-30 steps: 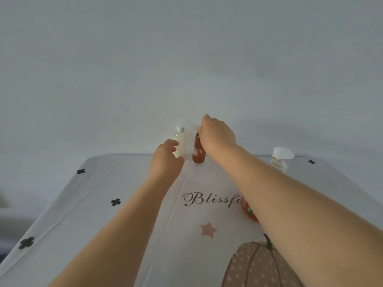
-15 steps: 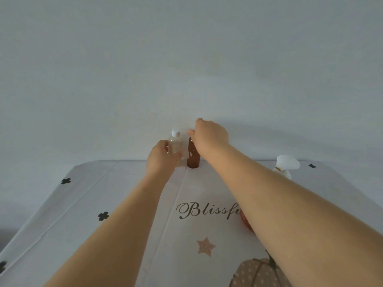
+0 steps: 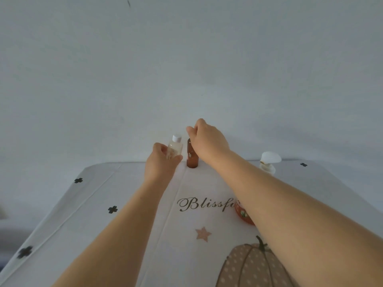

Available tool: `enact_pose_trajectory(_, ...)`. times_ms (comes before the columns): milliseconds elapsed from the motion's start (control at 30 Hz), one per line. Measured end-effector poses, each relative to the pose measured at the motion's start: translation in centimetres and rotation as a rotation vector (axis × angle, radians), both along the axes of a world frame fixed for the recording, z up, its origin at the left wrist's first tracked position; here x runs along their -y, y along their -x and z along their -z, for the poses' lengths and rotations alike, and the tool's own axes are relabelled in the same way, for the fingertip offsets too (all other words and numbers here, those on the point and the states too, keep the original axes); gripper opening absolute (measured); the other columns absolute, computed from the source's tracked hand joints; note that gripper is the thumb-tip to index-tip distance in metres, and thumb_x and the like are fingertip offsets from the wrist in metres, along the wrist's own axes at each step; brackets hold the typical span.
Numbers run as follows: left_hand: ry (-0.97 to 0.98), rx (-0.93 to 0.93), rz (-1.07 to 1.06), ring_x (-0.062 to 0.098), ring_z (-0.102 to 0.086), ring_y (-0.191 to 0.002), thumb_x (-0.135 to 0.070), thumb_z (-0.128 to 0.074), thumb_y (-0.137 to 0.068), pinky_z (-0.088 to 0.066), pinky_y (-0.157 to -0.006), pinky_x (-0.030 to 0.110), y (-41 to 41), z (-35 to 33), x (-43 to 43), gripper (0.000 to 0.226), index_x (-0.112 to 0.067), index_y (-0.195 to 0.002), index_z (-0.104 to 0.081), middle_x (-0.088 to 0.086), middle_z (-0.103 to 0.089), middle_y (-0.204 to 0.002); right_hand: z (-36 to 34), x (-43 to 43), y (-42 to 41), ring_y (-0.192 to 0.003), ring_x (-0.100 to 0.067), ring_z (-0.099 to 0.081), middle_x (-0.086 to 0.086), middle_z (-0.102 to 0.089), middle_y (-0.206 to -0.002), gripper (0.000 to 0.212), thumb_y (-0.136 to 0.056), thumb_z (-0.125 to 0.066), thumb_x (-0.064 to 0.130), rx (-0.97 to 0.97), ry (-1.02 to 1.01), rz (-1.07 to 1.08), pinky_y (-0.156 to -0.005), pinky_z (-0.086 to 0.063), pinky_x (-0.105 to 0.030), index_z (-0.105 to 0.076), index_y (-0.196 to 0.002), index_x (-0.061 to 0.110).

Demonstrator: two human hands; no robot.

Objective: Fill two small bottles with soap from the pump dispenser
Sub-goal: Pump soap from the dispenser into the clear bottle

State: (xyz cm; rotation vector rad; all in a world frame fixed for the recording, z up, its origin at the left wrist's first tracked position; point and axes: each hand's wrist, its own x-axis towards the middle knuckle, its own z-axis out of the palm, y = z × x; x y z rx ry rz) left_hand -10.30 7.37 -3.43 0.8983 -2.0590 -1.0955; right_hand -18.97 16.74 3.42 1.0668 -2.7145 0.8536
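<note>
A small clear bottle (image 3: 175, 148) with a white cap is being gripped by the left hand (image 3: 160, 163), the thumb and fingers being wrapped round its lower body. Its base is being hidden by that hand, so whether it is resting on the tablecloth (image 3: 116, 195) cannot be told. It is being held slightly tilted. Just beside it, to the right, a small amber bottle (image 3: 192, 159) is being kept upright on the cloth near the table's far edge, against the pale wall (image 3: 186, 59). Its top is being covered by the right hand (image 3: 208, 141), whose fingers are being curled downward over it. Whether the cap is actually being pinched cannot be told, since the contact is being hidden by the hand itself. The white pump dispenser (image 3: 268, 162) is being left well apart to the right, behind the right forearm. A red object (image 3: 243, 215) is being partly hidden under that forearm, beside the printed lettering (image 3: 199, 204), and a pumpkin print (image 3: 246, 266) is being shown at the near edge.
</note>
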Motion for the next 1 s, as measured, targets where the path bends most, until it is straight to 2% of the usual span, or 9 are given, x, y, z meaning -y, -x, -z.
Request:
enact_pose_trajectory(167,0.038,-0.053,0.042,0.001,-0.050,-0.070,-0.025,-0.073,-0.084,-0.039,-0.060,0.022,-2.7,-1.8,-3.1,0.034,-0.013,-0.106,-0.050,-0.014,-0.053,-0.083,-0.5,-2.7,-2.7,-0.074,-0.024,-0.051,0.000,-0.050,-0.074,0.039,-0.109,-0.032,0.043,0.085,0.023,-0.028,-0.059,-0.034,-0.034,-0.044,-0.083,0.017)
enact_pose_trajectory(267,0.083,-0.093,0.095,0.000,-0.056,-0.076,-0.025,-0.077,-0.080,-0.043,-0.065,0.022,-4.3,-2.4,-5.1,0.034,-0.019,-0.105,-0.054,-0.016,-0.059,-0.085,-0.8,-4.4,-4.1,-0.078,-0.022,-0.055,0.000,-0.056,-0.080,0.046,-0.107,-0.030,0.053,0.076,0.016,-0.030,-0.067,-0.039,-0.034,-0.050,-0.088,0.016)
enact_pose_trajectory(400,0.154,-0.111,0.157,0.012,-0.062,-0.089,-0.021,-0.080,-0.076,-0.046,-0.073,0.026,-6.2,-2.7,-7.6,0.035,-0.027,-0.105,-0.060,-0.009,-0.067,-0.099,-1.4,-7.5,-5.5,-0.071,-0.021,-0.055,0.002,-0.056,-0.071,0.056,-0.105,-0.030,0.060,-0.002,-0.063,0.057,-0.065,-0.038,-0.033,-0.051,-0.071,0.020)
enact_pose_trajectory(500,0.125,-0.103,0.191,0.008,-0.061,-0.091,-0.018,-0.082,-0.074,-0.043,-0.069,0.017,-7.1,-2.7,-8.7,0.037,-0.032,-0.102,-0.063,-0.009,-0.066,-0.103,-1.5,-9.5,-5.9,-0.061,-0.020,-0.050,-0.001,-0.055,-0.066,0.062,-0.104,-0.030,0.060,0.027,-0.104,0.092,-0.055,-0.034,-0.030,-0.060,-0.078,0.011)
enact_pose_trajectory(667,0.054,-0.033,0.308,0.004,-0.064,-0.088,-0.023,-0.088,-0.067,-0.040,-0.062,0.008,-8.2,-2.7,-9.9,0.044,-0.034,-0.104,-0.068,-0.013,-0.068,-0.097,-0.3,-12.9,-6.5,-0.055,-0.019,-0.046,-0.002,-0.044,-0.058,0.057,-0.107,-0.033,0.050,0.092,-0.079,0.027,-0.054,-0.035,-0.031,-0.053,-0.073,0.010)
enact_pose_trajectory(767,0.061,0.036,0.375,0.007,-0.067,-0.086,-0.027,-0.090,-0.065,-0.044,-0.061,0.010,-8.4,-3.2,-10.6,0.044,-0.034,-0.105,-0.071,-0.013,-0.071,-0.093,0.2,-15.1,-7.2,-0.070,-0.021,-0.057,-0.002,-0.054,-0.070,0.050,-0.108,-0.032,0.050,0.126,-0.056,-0.006,-0.071,-0.047,-0.037,-0.050,-0.075,0.017)
enact_pose_trajectory(900,-0.013,0.071,0.483,0.011,-0.069,-0.088,-0.028,-0.087,-0.071,-0.046,-0.067,0.019,-8.6,-3.2,-11.4,0.032,-0.045,-0.093,-0.071,-0.009,-0.075,-0.090,0.6,-17.4,-7.0,-0.086,-0.022,-0.063,-0.010,-0.067,-0.096,0.026,-0.107,-0.044,0.042,0.244,-0.015,-0.141,-0.076,-0.047,-0.036,-0.049,-0.093,0.021)
enact_pose_trajectory(967,-0.033,0.054,0.507,0.013,-0.068,-0.088,-0.026,-0.084,-0.075,-0.047,-0.069,0.018,-8.5,-3.0,-11.7,0.031,-0.049,-0.088,-0.068,-0.006,-0.074,-0.092,0.6,-18.4,-6.6,-0.096,-0.020,-0.066,-0.001,-0.068,-0.107,0.006,-0.105,-0.052,0.032,0.339,0.058,-0.195,-0.082,-0.049,-0.034,-0.054,-0.105,0.026)
enact_pose_trajectory(1000,-0.044,0.046,0.513,0.013,-0.067,-0.088,-0.025,-0.083,-0.077,-0.047,-0.069,0.016,-8.4,-2.9,-11.9,0.030,-0.046,-0.092,-0.068,-0.007,-0.074,-0.094,0.5,-18.9,-6.4,-0.098,-0.018,-0.067,0.005,-0.067,-0.109,0.008,-0.103,-0.055,0.031,0.374,0.112,-0.197,-0.085,-0.051,-0.034,-0.056,-0.110,0.028)
